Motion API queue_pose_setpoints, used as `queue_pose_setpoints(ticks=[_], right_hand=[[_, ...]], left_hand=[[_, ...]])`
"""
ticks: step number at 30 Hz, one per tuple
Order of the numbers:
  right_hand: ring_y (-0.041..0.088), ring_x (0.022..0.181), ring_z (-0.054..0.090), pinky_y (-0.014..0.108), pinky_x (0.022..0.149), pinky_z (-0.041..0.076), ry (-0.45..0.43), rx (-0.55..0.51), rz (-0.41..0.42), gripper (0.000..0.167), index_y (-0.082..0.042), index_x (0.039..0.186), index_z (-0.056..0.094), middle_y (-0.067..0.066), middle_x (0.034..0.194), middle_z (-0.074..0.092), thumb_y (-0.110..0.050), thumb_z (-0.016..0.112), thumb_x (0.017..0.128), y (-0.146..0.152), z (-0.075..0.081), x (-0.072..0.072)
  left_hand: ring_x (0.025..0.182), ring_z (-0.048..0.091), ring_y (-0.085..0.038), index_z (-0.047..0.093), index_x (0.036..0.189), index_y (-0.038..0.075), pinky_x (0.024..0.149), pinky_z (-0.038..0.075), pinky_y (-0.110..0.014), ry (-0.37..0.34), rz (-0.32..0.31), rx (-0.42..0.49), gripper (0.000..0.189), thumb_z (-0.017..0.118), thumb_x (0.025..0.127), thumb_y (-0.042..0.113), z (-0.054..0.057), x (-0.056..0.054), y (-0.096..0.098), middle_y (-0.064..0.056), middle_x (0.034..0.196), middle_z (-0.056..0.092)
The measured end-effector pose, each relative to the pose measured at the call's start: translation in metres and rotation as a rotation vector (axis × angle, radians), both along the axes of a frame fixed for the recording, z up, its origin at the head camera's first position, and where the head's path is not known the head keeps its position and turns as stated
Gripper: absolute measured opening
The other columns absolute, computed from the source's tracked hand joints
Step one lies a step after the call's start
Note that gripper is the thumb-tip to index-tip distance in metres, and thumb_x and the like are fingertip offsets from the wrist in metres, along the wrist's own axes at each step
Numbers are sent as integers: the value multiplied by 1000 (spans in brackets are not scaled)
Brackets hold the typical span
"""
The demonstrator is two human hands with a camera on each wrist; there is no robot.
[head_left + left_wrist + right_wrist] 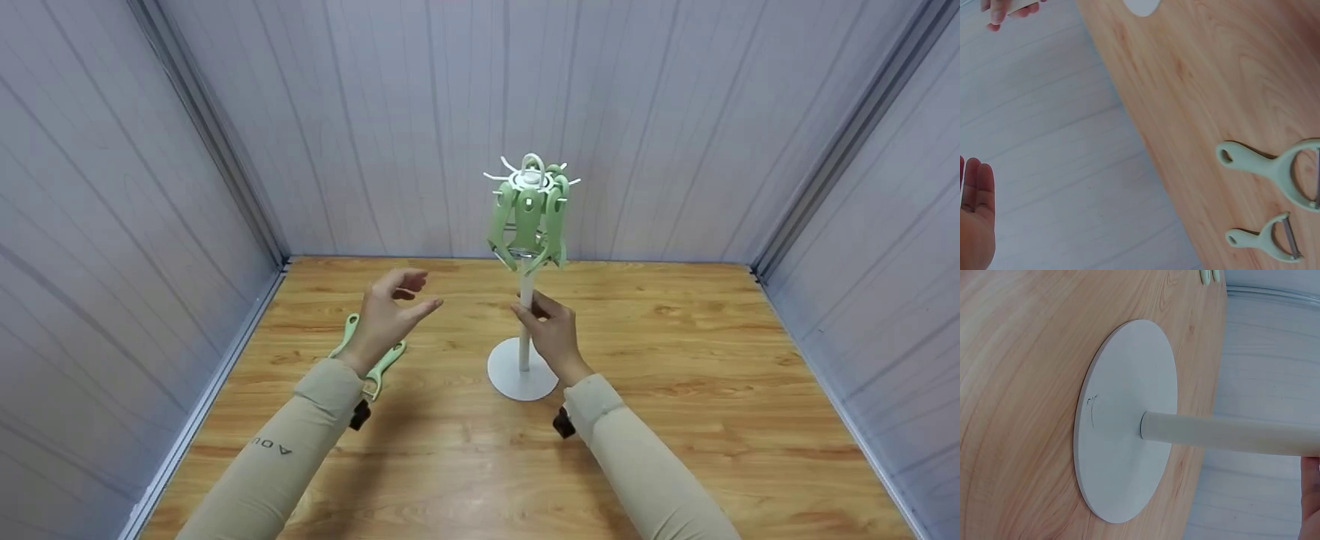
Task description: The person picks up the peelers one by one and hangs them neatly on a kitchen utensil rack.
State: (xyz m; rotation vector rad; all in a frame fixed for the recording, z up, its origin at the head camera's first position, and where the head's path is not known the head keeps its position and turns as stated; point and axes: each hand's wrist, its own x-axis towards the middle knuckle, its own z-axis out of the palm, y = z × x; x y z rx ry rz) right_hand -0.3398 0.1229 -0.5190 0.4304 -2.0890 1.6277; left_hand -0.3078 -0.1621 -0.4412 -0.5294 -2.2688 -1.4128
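A white stand [525, 349] rises upright from a round base [1117, 467]. Around its top hooks hang several pale green peelers [529, 214]. My right hand [553, 330] grips the pole between thumb and fingers, below the hanging peelers; just its fingers [1310, 495] show in the right wrist view. To the left of the stand, my left hand [390, 315] is raised over the table, thumb apart from loosely bent fingers, holding nothing. Two more green Y-shaped peelers [1261, 239] lie on the table beneath it, partly covered by the left wrist in the head view.
The wood-grain table [675, 390] is bounded by pale panel walls [390, 135] at the back and both sides. Metal rails [202, 405] run along the side edges.
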Motion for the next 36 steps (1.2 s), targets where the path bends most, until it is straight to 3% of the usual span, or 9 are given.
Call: queue_pose_setpoints(ticks=[4,12,22,30,36], right_hand=[[3,79,65,16,75,54,8,-11,-4,15,0,112,82,18,95,81,-2,80,97,-2,-1,-1],[5,76,62,17,74,52,5,-7,-23,14,0,110,82,18,91,80,-3,81,96,-3,-2,0],[7,77,65,18,75,54,30,3,-14,13,-1,109,82,16,90,80,-7,82,97,-1,-2,-2],[4,78,67,18,75,55,24,-1,-11,17,0,114,82,18,92,81,-8,80,99,-2,-1,-1],[2,77,66,19,74,55,13,-1,-11,17,0,113,82,18,92,81,-9,80,99,-2,-1,-1]], left_hand=[[110,71,-34,74,129,1,98,60,-53,-20,3,-38,43,90,90,8,-8,4,-7,-17,120,76],[117,69,-37,71,134,-1,102,58,-54,-140,30,-115,46,87,94,12,-28,9,-20,-19,126,73],[120,65,-37,68,139,0,104,55,-53,-237,30,-186,49,86,96,17,-51,14,-38,-19,132,71],[119,65,-39,67,139,-1,102,55,-54,-265,31,-222,47,84,98,15,-72,14,-51,-20,131,70],[121,65,-44,65,142,-3,103,55,-57,-340,52,-274,50,82,99,16,-83,12,-59,-26,134,68]])
